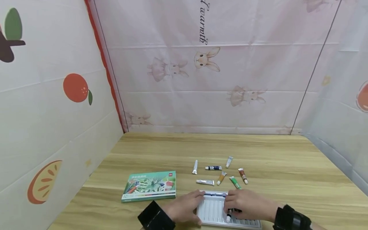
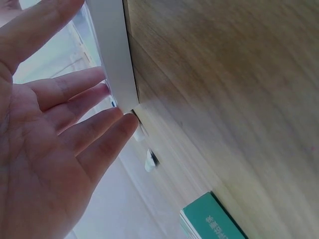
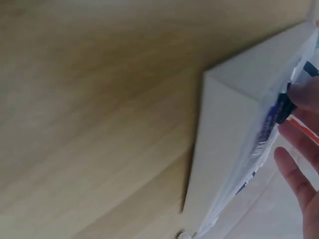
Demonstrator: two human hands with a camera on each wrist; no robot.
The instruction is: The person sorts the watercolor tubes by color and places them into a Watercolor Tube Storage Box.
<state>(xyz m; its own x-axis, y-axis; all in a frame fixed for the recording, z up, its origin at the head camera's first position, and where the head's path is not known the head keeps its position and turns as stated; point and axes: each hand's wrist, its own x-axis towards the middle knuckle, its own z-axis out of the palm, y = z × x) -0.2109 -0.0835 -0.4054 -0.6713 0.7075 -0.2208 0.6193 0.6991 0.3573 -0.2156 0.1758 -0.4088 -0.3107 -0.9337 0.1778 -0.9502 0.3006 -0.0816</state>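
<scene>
My left hand (image 1: pixel 185 207) is resting straight, slightly spread fingers against the left wall of the white ribbed plastic tray (image 1: pixel 211 212) at the near table edge. My right hand (image 1: pixel 248 204) is pinching a slim paint tube (image 1: pixel 229 215) over its grooves.

A wooden tabletop (image 1: pixel 273 150) fills the lower half of the frame. On it, low and left of centre, lies a green paint box (image 1: pixel 149 185). A white tray (image 1: pixel 212 212) sits at the bottom centre, with seven loose paint tubes (image 1: pixel 221 174) scattered just above it.
</scene>
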